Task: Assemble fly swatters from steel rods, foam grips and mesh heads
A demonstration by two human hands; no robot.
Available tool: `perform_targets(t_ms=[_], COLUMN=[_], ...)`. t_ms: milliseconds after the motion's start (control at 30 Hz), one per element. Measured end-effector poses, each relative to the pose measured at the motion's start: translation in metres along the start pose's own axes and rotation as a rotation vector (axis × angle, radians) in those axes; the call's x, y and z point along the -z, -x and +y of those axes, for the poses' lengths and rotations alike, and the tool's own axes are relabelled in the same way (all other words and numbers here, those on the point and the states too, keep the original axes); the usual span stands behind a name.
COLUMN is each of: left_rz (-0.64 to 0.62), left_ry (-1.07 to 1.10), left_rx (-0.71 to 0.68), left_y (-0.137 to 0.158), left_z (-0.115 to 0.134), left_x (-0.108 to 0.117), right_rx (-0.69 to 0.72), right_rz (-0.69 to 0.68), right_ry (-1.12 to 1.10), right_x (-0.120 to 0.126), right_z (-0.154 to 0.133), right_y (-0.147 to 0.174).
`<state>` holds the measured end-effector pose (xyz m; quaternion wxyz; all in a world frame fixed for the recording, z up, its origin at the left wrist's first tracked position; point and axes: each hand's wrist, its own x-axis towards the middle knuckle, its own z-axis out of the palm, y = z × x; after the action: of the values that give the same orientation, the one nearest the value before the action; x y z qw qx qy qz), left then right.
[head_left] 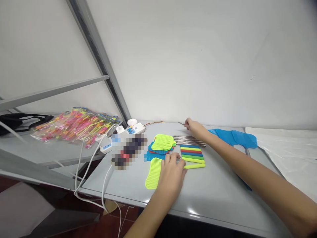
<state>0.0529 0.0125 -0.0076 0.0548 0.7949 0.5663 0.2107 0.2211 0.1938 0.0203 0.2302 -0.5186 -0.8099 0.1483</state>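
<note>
A yellow-green mesh piece [153, 178] is laid flat on the table [213, 198], partly covered from 3 o'clock by the left hand [172, 172]. That hand's fingers are half curled against a yellow tube [195, 166]; whether it is gripped cannot be told. At 1 o'clock, a thin metal piece [181, 123] is pinched between closed fingertips of the right hand [190, 124]. Metal rods [190, 141] and coloured tubes [192, 152] might be set rolling by a lowered right forearm; the mesh stack [162, 142], at 11 o'clock, could be toppled by left-hand knuckles.
</note>
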Motion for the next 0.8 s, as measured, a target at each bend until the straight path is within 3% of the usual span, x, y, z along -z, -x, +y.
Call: perform_targets(t_ms=[167, 267, 367, 467, 600, 800], left_rz=[0.058, 0.161, 0.219, 0.181, 0.166, 0.166], left_ry=[0.168, 0.351, 0.462, 0.593, 0.757, 0.869], left_rx=[-0.065, -0.135, -0.151, -0.101, 0.019, 0.079], left_y=[0.008, 0.012, 0.015, 0.018, 0.022, 0.023], left_z=[0.006, 0.014, 0.024, 0.032, 0.037, 0.036], left_x=[0.017, 0.025, 0.021, 0.008, -0.006, -0.009], right_rx=[0.020, 0.053, 0.006, -0.060, -0.079, -0.019], right_rz=[0.309, 0.451, 0.387, 0.316, 0.258, 0.217], right_ry=[-0.207, -0.738, -1.233, -1.455, -1.569, -1.539], right_x=[0.038, 0.063, 0.081, 0.086, 0.076, 0.054], right_z=[-0.031, -0.056, -0.081, -0.100, -0.116, -0.127], right_y=[0.027, 0.056, 0.089, 0.118, 0.138, 0.132])
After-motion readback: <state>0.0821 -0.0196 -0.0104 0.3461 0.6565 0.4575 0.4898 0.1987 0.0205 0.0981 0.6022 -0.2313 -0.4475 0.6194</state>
